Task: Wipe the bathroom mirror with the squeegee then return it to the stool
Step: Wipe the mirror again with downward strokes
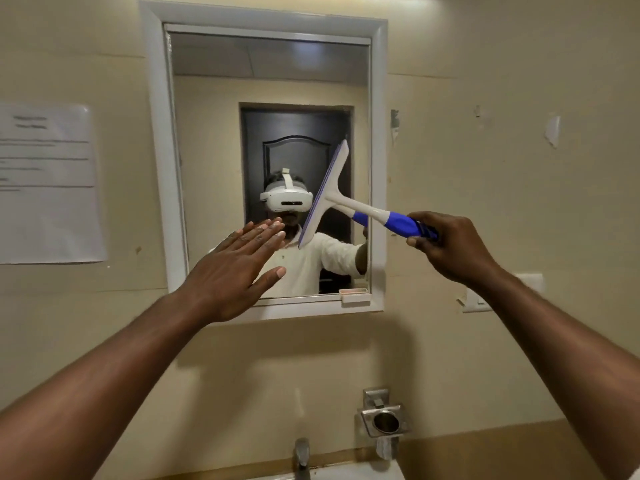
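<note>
The right hand (446, 245) gripped the white-and-blue plastic squeegee (343, 199), blade against the white-framed wall mirror (270, 161) toward three o'clock for wiping, while the left hand (235, 268), flat and empty, hovered at seven o'clock

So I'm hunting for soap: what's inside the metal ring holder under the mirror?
The square metal ring holder shows only a dark, apparently empty cup; its bottom is hidden in shadow.
</note>
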### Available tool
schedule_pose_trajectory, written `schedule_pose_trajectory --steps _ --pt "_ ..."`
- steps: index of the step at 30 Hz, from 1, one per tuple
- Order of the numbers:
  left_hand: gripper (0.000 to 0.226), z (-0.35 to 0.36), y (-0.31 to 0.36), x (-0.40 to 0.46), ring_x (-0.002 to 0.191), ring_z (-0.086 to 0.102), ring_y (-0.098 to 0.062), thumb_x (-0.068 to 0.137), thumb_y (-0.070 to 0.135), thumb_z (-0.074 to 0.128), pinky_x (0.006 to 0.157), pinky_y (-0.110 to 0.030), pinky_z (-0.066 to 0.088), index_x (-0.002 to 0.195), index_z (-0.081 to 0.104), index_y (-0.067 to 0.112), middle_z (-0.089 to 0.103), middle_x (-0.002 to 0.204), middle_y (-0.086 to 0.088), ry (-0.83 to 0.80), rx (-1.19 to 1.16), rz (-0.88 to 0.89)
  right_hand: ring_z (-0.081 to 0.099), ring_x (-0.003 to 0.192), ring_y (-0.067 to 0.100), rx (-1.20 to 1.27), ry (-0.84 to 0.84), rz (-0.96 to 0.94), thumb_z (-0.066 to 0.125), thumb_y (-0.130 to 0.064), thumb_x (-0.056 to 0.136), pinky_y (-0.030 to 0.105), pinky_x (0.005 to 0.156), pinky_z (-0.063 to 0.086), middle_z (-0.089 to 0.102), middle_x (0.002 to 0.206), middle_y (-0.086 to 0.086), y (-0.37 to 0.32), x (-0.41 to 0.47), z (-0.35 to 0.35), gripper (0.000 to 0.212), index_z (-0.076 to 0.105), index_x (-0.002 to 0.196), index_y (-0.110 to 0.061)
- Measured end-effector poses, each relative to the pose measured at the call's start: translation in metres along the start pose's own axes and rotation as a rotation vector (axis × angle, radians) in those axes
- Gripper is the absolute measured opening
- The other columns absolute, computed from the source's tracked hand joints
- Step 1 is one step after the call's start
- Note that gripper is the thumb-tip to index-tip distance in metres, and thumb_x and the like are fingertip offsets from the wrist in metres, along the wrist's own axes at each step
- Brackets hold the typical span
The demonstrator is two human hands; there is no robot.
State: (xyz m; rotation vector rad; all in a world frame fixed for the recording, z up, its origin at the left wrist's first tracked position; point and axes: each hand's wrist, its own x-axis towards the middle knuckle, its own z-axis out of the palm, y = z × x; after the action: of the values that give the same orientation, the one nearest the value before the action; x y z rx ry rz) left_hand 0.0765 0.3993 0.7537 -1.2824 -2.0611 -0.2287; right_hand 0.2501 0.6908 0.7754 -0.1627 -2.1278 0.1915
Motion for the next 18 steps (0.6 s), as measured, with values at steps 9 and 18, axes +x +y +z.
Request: schedule_pose_trajectory --steps 9,18 --pt "0.064 -0.017 -0.047 -0.042 0.142 -0.012 0.002 0.089 0.061 0.009 0.118 -0.026 -0.003 0.146 -0.007 0.037 -0.008 0.156 0.017 -0.031 0.061 -0.126 0.063 0.080 0.022 0.365 0.194 0.091 0.065 -0.017 0.084 0.035 0.073 0.054 0.067 0.093 0.006 -0.066 0.022 0.055 0.031 0.061 0.114 -0.011" --pt "0.064 -0.050 -0.058 -0.020 0.143 -0.007 -0.001 0.088 0.063 0.004 0.118 -0.027 -0.003 0.142 -0.014 0.034 -0.011 0.151 0.018 0.046 0.155 -0.110 0.058 0.064 -0.009 0.603 0.516 0.210 0.062 -0.019 0.087 -0.003 0.052 0.039 0.055 0.095 -0.002 -0.131 0.094 0.055 0.035 0.052 0.119 -0.007"
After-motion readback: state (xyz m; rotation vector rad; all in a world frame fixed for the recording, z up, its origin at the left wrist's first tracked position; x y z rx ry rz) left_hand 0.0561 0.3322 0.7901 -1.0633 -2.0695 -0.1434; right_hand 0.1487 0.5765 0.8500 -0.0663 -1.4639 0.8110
